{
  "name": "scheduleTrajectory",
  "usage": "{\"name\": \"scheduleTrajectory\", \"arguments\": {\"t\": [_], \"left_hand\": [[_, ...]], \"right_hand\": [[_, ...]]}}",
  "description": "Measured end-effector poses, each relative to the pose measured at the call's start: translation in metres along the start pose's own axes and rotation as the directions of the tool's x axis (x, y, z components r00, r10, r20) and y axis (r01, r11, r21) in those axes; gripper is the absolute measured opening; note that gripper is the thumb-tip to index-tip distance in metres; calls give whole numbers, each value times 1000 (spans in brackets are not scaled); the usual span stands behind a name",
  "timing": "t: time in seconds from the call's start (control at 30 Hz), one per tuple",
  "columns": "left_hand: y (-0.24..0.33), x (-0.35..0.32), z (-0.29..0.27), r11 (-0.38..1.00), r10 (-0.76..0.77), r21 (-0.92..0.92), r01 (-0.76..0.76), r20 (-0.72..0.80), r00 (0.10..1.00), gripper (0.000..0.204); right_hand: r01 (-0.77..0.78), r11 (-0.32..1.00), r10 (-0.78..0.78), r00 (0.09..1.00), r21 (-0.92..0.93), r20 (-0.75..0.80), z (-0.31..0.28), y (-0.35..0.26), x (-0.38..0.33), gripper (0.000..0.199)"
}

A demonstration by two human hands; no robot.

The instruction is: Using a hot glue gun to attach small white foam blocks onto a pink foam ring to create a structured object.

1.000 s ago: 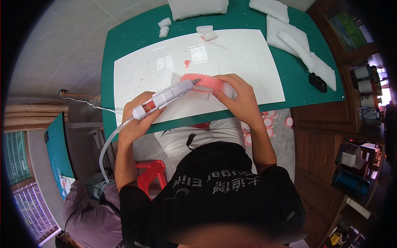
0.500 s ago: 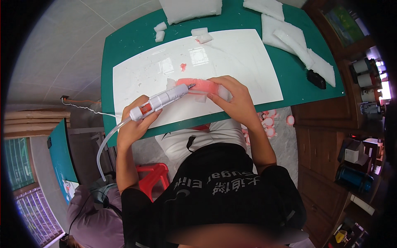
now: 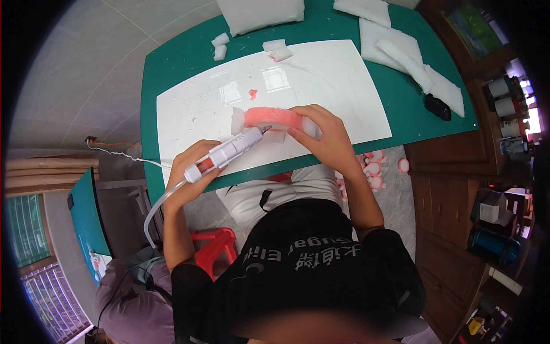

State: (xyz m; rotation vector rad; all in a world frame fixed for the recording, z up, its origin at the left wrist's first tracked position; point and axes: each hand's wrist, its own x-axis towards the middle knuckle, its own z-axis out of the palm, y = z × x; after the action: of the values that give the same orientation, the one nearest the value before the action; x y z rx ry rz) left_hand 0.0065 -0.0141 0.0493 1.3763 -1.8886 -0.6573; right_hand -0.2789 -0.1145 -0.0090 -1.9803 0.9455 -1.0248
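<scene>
My left hand (image 3: 192, 166) grips a white pen-shaped rotary tool (image 3: 229, 152) with a red band and a clear hose trailing off the table's near edge. Its tip points at a long pink-topped white foam piece (image 3: 272, 118) lying on a white sheet (image 3: 321, 80). My right hand (image 3: 323, 135) holds the right end of that foam piece down on the sheet. A small pink scrap (image 3: 252, 93) lies on the sheet just beyond the foam.
The sheet lies on a green table (image 3: 172, 63). White foam blocks (image 3: 260, 11) and slabs (image 3: 401, 46) sit along the far and right sides, small foam bits (image 3: 219, 46) at far left. A black object (image 3: 438, 106) rests at right. Pink round pieces (image 3: 372, 169) lie on the floor. Wooden shelves (image 3: 492, 114) stand right.
My left hand has drawn the tool back a little toward me, so its tip now sits at the foam's near edge. My right hand stays on the foam.
</scene>
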Motion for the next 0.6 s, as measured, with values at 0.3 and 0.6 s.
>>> {"name": "scheduleTrajectory", "arguments": {"t": [0.3,0.6], "left_hand": [[-29,-13,-31,980,28,197,-13,-72,997,32],[-117,-17,-31,929,-207,287,233,-119,971,44]], "right_hand": [[-42,999,42,999,26,12,-2,2,-1,34],[-36,999,36,999,30,11,-3,2,-2,35]]}}
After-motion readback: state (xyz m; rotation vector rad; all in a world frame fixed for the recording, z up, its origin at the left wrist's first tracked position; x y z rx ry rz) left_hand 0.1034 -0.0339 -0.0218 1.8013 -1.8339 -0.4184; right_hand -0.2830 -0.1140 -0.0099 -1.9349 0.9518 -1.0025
